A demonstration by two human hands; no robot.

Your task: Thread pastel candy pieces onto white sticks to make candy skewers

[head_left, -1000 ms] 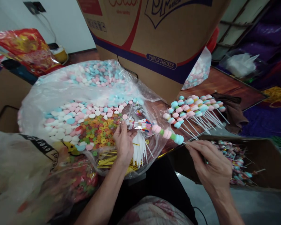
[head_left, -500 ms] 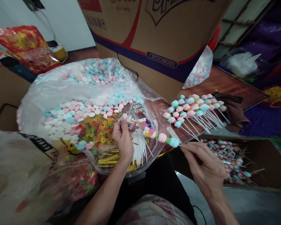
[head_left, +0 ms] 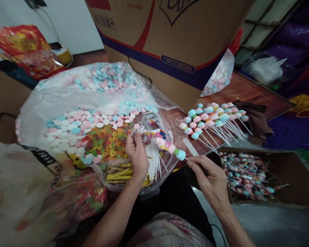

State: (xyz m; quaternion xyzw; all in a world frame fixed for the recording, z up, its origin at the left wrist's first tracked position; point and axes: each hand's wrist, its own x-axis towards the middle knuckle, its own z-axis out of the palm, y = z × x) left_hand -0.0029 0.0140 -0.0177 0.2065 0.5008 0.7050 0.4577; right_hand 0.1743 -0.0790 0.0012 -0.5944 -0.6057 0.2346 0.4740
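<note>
My right hand (head_left: 208,176) pinches the stick of a candy skewer (head_left: 179,153) strung with pink and blue marshmallows and green gummy rings. The skewer's far part sits inside a printed clear wrapper (head_left: 159,141). Fingers of my left hand (head_left: 137,154) are closed on the other end of that wrapper. Beneath the hands are white sticks (head_left: 154,164), gold twist ties (head_left: 119,172), and colourful gummy rings (head_left: 108,142). Loose marshmallows (head_left: 67,140) lie beyond in a large clear plastic bag (head_left: 38,106).
Unwrapped marshmallow skewers (head_left: 216,116) lie on the table to the right, beside a brown cloth (head_left: 257,120). An open carton (head_left: 293,185) at lower right holds wrapped skewers. A large cardboard box (head_left: 154,37) stands behind. Another plastic bag (head_left: 15,185) occupies the left.
My right hand has moved left, sliding the skewer deeper into the wrapper. My left hand has stayed almost in place, still on the wrapper.
</note>
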